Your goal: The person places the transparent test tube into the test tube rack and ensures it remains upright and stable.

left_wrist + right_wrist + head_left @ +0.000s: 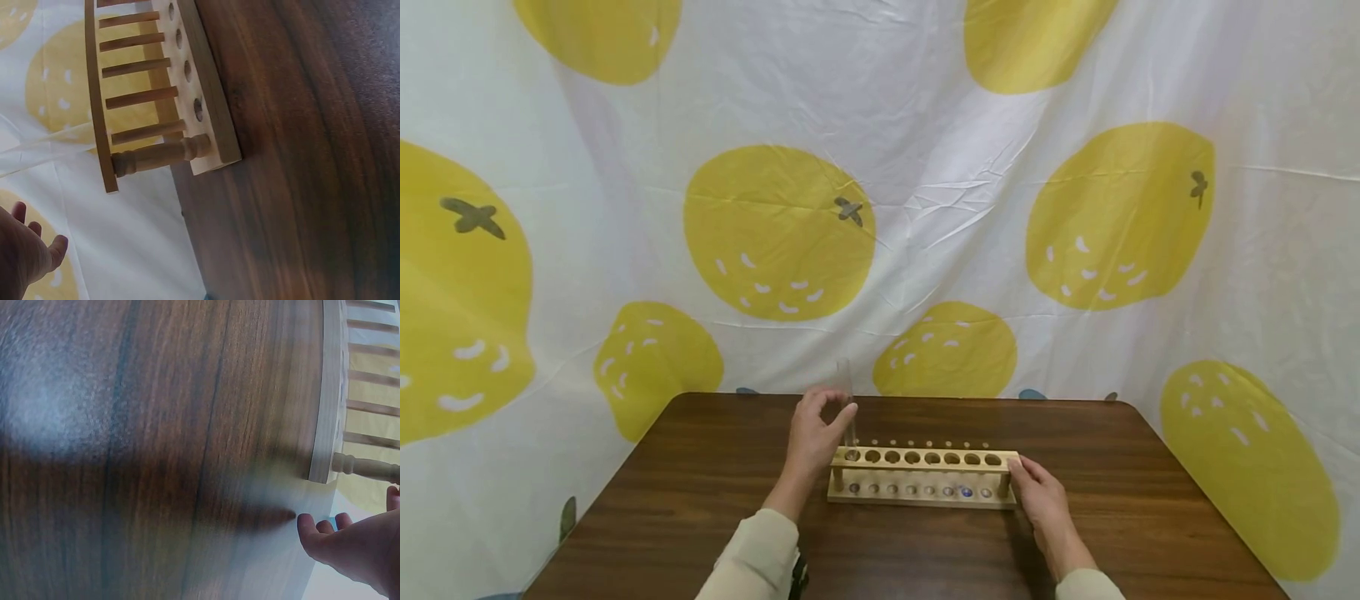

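The clear, slender test tube (845,375) stood nearly upright, its top leaning slightly left and its lower end at the leftmost hole of the wooden rack (922,461), which ran left to right across the tabletop (925,550). You pinched the tube between thumb and fingers of your left hand (814,425), reaching in from the near left, while your right hand (1043,497) gripped the rack's right end, thumb on the upper plank.
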The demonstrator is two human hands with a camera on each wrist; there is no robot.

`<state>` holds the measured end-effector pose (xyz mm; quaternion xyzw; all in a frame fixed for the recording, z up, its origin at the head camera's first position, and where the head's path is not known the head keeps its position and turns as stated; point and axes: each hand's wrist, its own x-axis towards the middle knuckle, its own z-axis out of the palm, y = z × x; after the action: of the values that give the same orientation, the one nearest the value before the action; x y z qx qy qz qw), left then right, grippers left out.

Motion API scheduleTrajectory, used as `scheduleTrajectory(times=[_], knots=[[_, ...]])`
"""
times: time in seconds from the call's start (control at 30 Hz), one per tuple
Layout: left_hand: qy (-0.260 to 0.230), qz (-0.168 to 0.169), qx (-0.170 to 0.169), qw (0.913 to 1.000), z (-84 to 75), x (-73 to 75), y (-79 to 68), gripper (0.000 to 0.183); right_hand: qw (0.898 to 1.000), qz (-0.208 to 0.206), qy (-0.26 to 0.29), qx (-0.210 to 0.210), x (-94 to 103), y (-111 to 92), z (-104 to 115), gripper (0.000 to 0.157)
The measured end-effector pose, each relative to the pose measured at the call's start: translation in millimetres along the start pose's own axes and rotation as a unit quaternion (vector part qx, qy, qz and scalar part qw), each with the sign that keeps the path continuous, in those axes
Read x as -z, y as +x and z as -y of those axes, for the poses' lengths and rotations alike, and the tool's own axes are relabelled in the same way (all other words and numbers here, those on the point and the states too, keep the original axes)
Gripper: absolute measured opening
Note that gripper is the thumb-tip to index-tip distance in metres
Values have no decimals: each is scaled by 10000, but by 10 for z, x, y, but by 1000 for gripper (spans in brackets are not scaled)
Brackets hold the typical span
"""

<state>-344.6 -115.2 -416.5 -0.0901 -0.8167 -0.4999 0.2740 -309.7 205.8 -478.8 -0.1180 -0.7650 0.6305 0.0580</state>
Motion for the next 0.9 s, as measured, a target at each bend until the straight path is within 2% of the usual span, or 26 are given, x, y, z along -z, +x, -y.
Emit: scheduleTrajectory(times=[0.4, 0.63, 0.9], knots=[[289, 170, -22, 9994, 104, -13, -91, 21, 9999, -3, -108, 7, 17, 13, 6, 63], [359, 424, 272, 9981, 147, 0, -160, 20, 10000, 27, -61, 48, 15, 7, 7, 59], [545, 437, 35, 9975, 240, -10, -223, 16, 9999, -11, -104, 28, 8, -11, 15, 59]])
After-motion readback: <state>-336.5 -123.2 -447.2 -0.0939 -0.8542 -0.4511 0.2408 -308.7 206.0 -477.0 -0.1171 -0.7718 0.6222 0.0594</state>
